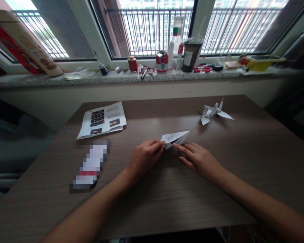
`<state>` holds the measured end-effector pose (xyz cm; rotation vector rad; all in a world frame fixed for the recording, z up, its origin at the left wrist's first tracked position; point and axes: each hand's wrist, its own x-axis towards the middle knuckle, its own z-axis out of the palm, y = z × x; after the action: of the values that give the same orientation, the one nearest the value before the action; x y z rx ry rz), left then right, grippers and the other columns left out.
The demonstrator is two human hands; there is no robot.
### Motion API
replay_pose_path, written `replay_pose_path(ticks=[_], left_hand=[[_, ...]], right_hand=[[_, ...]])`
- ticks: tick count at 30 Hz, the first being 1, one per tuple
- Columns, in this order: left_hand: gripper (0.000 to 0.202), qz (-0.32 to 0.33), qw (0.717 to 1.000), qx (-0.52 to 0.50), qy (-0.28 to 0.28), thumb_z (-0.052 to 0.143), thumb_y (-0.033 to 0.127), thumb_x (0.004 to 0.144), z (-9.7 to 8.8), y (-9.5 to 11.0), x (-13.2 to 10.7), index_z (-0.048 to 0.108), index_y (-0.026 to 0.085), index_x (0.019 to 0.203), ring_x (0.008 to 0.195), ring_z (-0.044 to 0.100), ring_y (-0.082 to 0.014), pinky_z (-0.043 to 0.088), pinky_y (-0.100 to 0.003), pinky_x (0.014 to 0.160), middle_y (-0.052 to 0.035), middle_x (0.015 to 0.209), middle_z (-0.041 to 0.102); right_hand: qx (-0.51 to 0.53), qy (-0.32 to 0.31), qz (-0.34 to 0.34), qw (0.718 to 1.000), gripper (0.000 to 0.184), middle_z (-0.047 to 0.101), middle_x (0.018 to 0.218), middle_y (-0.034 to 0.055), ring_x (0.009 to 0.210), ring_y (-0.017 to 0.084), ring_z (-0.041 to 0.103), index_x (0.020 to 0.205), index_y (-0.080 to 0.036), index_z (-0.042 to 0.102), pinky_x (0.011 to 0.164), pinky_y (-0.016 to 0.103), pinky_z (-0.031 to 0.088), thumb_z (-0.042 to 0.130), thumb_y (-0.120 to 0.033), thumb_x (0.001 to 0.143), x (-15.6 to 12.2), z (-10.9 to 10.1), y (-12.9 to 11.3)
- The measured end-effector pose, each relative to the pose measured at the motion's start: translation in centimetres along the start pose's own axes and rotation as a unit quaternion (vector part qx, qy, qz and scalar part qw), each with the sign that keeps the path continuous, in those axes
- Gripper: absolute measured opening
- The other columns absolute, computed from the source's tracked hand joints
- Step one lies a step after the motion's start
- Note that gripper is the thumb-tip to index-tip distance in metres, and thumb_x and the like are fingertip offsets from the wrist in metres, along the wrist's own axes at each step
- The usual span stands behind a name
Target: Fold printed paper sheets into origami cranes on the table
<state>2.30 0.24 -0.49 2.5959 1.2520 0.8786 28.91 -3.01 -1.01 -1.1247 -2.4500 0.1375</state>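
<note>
A folded piece of printed white paper (174, 137) lies at the middle of the brown table, its long point aimed to the far right and a dark gap showing between its layers. My left hand (148, 153) pinches its near left corner between thumb and fingers. At the paper's near right edge, the index fingertip of my right hand (196, 157) touches it beside the gap; the other fingers are stretched out and slightly apart. Farther back on the right rest folded paper cranes (214, 113), overlapping so that I cannot tell how many.
Printed sheets (103, 119) lie at the table's back left, with a pixelated phone-like object (91, 165) nearer. Along the granite windowsill (91, 80) stand a red can (162, 62), a clear bottle (175, 47), a dark drink cup (192, 55) and a yellow basket (260, 63).
</note>
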Motion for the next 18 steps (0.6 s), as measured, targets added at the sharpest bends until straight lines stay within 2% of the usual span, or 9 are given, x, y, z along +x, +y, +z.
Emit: replay_pose_path(ticks=[3,7,11,14,18], left_hand=[[0.014,-0.003,1.0,-0.016,0.004,0.063,0.022,0.101,-0.1,-0.1,0.0,0.073,0.02,0.111,0.092,0.072,-0.0215,0.057,-0.033,0.079,-0.0052,0.104,0.076],[0.015,-0.005,0.999,-0.045,0.006,0.061,0.022,0.102,0.0,-0.1,-0.1,0.072,0.021,0.113,0.091,0.073,-0.0211,0.058,-0.034,0.08,-0.0053,0.104,0.076],[0.014,-0.005,0.998,-0.064,0.021,0.062,0.021,0.102,0.2,-0.2,-0.3,0.071,0.02,0.112,0.091,0.073,-0.0212,0.058,-0.034,0.081,-0.0055,0.105,0.077],[0.015,-0.01,0.997,-0.076,0.027,0.064,0.02,0.1,0.3,-0.2,-0.3,0.071,0.02,0.114,0.088,0.074,-0.021,0.059,-0.034,0.08,-0.0054,0.103,0.077],[0.016,-0.02,0.995,-0.091,0.034,0.064,0.02,0.1,0.1,0.0,-0.2,0.071,0.02,0.114,0.087,0.075,-0.0204,0.06,-0.035,0.082,-0.0053,0.103,0.078]], right_hand=[[0.045,-0.004,0.016,0.999,0.053,0.069,0.125,0.0119,0.109,0.027,0.066,0.153,-0.023,0.047,0.093,0.044,0.058,0.06,-0.024,0.102,0.6,0.0,-0.2],[0.111,0.017,-0.003,0.994,0.044,0.066,0.135,0.0108,0.122,0.025,0.064,0.145,-0.025,0.053,0.102,0.043,0.055,0.06,-0.022,0.102,1.6,0.2,-0.8],[0.157,0.032,-0.001,0.987,0.045,0.068,0.131,0.0103,0.119,0.023,0.066,0.145,-0.025,0.051,0.099,0.041,0.057,0.06,-0.019,0.101,2.7,0.4,-1.4],[0.125,0.036,0.011,0.991,0.032,0.07,0.123,0.0104,0.113,0.025,0.067,0.133,-0.023,0.058,0.095,0.043,0.057,0.059,-0.019,0.101,3.6,0.4,-1.7],[0.048,-0.006,0.023,0.999,0.025,0.07,0.113,0.0111,0.102,0.026,0.068,0.127,-0.02,0.061,0.086,0.042,0.058,0.057,-0.019,0.101,4.4,0.5,-1.8]])
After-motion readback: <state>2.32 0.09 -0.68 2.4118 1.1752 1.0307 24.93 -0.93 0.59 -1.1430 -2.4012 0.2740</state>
